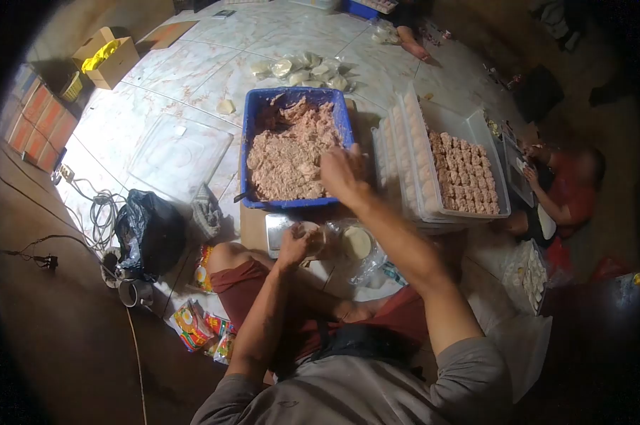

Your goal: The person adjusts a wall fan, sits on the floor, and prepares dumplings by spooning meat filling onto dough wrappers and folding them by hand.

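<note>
In front of me stands a blue tub (246, 142) of minced meat filling (284, 166). My right hand (342, 173) is over the tub's right side, at the edge of the filling; motion smears its fingers, so what they hold cannot be made out. Lower down, my left hand (297, 244) is closed around a pale, round dumpling wrapper (313, 239), partly covered by the fingers. Just beside and beneath that hand sits a kitchen scale (277, 230). A stack of round wrappers (357, 242) lies in an opened plastic bag to the right.
Clear plastic boxes (504, 202) on the right hold rows of filled dumplings (463, 173). Bagged wrappers (302, 69) lie behind the tub. A clear lid (180, 152), black bag (150, 230) and cables (100, 212) are at left. A co-worker (571, 184) sits at right.
</note>
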`<control>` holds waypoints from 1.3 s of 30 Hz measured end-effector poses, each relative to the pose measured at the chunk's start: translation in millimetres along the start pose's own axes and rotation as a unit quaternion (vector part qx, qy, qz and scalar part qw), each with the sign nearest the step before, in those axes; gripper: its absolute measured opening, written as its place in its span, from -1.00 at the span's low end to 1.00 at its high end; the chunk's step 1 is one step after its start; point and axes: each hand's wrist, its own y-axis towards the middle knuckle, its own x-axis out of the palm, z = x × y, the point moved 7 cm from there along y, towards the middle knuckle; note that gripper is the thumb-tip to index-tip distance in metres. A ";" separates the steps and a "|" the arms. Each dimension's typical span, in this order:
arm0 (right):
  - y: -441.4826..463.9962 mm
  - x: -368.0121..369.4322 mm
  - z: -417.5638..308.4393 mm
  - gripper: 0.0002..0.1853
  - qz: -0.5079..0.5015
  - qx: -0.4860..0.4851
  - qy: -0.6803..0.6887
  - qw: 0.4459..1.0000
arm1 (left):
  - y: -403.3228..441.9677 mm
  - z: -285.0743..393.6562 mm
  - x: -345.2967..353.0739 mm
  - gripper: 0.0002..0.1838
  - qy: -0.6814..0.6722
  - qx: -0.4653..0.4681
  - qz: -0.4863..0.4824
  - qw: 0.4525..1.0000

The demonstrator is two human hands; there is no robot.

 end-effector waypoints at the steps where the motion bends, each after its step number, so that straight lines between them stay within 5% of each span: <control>1: -1.4 5.2 9.4 -0.82 -0.073 0.039 0.013 0.996 | -1.0 -0.7 -1.1 -0.84 0.005 0.011 -0.016 1.000; 6: -40.5 -1.8 61.5 -0.84 -0.084 0.184 0.216 0.955 | -12.7 18.0 9.8 -0.64 -0.129 -0.058 -0.091 0.986; 7: -50.4 4.0 67.5 -0.84 -0.083 0.184 0.218 0.955 | -16.3 34.2 16.9 -0.64 -0.126 -0.059 -0.090 0.986; 9: -64.3 13.9 68.7 -0.86 -0.021 0.130 0.448 0.884 | -21.4 55.1 33.6 -0.43 -0.336 -0.134 -0.064 0.930; 10: -71.9 12.5 65.6 -0.86 -0.018 0.128 0.449 0.884 | -14.6 59.3 33.5 -0.24 -0.343 -0.092 -0.097 0.930; 12: -89.5 -2.9 58.8 -0.88 0.074 0.117 0.490 0.860 | -12.2 70.9 30.8 -0.20 -0.380 -0.072 -0.094 0.918; 15: -124.4 -20.0 34.1 -0.81 0.216 0.010 0.372 0.903 | -16.6 105.8 41.4 -0.11 -0.448 -0.016 -0.099 0.889; 19: -171.6 19.2 -3.4 -0.69 0.236 -0.038 0.284 0.929 | -27.0 121.1 54.6 0.00 -0.504 0.047 -0.220 0.834; 22: -182.7 22.3 -6.6 -0.66 0.263 -0.029 0.300 0.917 | -43.8 123.3 62.7 0.03 -0.475 0.051 -0.115 0.871; 25: -193.9 19.2 -11.6 -0.65 0.257 -0.072 0.258 0.929 | -45.7 117.5 63.5 0.06 -0.520 0.025 -0.093 0.849; 29: -201.3 4.3 4.1 -0.64 0.211 -0.108 0.195 0.952 | -43.0 93.9 41.4 -0.01 -0.580 -0.002 -0.047 0.814; 33: -195.5 -37.1 0.9 -0.74 0.150 -0.066 0.281 0.946 | -29.6 70.4 11.1 -0.06 -0.580 0.019 0.012 0.814; 37: -179.7 -51.0 -13.5 -0.74 0.145 -0.049 0.331 0.931 | -39.8 85.9 49.8 -0.08 -0.558 0.016 -0.082 0.826; 39: -174.8 -34.5 -24.9 -0.71 -0.024 -0.043 0.197 0.979 | -33.6 71.5 43.1 -0.13 -0.568 0.012 -0.089 0.818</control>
